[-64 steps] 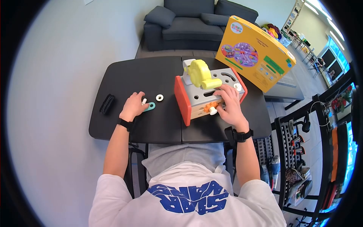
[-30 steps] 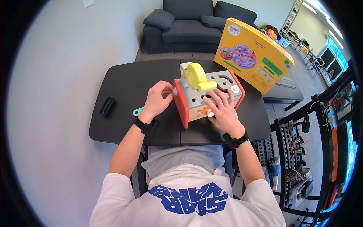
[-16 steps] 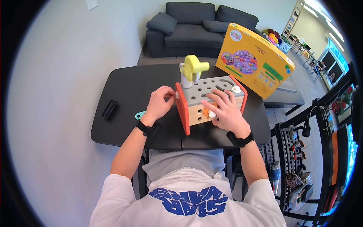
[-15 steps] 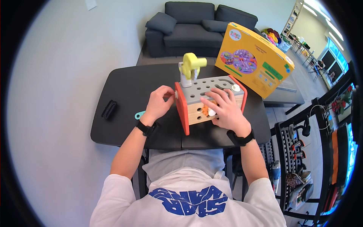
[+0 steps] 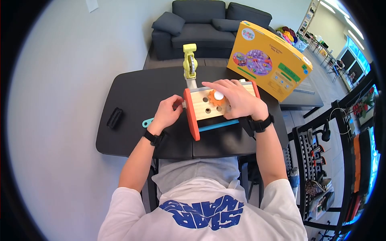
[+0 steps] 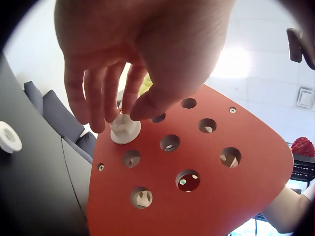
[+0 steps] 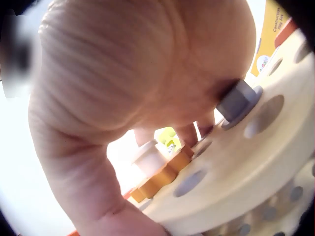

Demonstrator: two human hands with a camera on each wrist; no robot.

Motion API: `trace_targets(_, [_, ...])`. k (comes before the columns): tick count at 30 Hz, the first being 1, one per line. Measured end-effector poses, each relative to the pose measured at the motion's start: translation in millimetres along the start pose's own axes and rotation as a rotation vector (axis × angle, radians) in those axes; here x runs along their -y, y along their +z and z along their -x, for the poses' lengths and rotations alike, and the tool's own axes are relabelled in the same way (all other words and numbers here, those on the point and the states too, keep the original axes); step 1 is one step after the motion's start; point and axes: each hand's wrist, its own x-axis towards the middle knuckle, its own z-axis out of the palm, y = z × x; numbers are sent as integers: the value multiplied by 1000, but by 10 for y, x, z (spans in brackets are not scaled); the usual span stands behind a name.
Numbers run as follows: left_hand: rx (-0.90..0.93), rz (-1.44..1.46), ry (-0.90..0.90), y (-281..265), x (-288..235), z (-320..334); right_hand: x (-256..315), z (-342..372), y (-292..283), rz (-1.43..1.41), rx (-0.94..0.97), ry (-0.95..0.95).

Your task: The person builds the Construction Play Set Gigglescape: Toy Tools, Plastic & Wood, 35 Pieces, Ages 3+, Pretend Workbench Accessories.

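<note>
My left hand (image 5: pixel 167 112) pinches a white toy bolt (image 6: pixel 125 130) by its hexagonal head, its flange at a hole in the red side panel (image 6: pixel 221 172). The panel belongs to a toy workbench (image 5: pixel 200 111), tilted back so its wooden front faces up. Across that front, my right hand (image 5: pixel 242 98) grips the workbench, fingers over the top edge and thumb low on the front. Beside the right palm sits an orange gear (image 5: pixel 211 99) with a white bolt head (image 5: pixel 218 95) at its centre. A yellow toy saw (image 5: pixel 189 64) stands on the workbench's far left corner.
A teal strip (image 5: pixel 147 123) lies by the left wrist, partly hidden. Left of it is a black folded object (image 5: pixel 115 117) on the black table (image 5: pixel 132 92). A white ring (image 6: pixel 9 136) shows in the left wrist view. The yellow box (image 5: pixel 269 60) stands behind, right.
My left hand has brought the white bolt from the table to the red panel. The workbench has tipped back, its wooden front turned up and the yellow saw swung away; my right hand has shifted its grip.
</note>
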Motion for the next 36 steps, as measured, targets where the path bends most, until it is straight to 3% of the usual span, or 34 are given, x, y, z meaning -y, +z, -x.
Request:
trace_targets(9, [114, -58, -57, -32, 104, -21, -86, -193, -13, -90, 97, 77])
trace_targets(11, [135, -66, -72, -38, 154, -28, -110, -265, -45, -179, 221, 204])
trace_targets(15, [168, -168, -19, -58, 198, -23, -275, -362, 44, -385, 310, 269])
trace_targets(17, [194, -195, -31, -79, 215, -34, -299, -413, 78, -732, 477, 347])
trace_targets(21, [156, -385, 5, -99, 400, -68, -224, -448, 2, -667, 553, 420])
trace_targets(26, [62, -604, 53, -24, 550, -44, -297, -366, 84, -573, 455, 332])
trace_targets(28, [162, -668, -7, 1, 597, -65, -308, -323, 139, -518, 402, 277])
trace_targets(30, [176, -687, 18, 22, 641, -64, -270, -252, 179, -318, 304, 216])
trace_targets(34, [154, -697, 84, 43, 627, -56, -112, -176, 228, -187, 268, 280])
trace_targets(36, [151, -697, 63, 37, 629, -55, -159, -107, 351, -142, 114, 165])
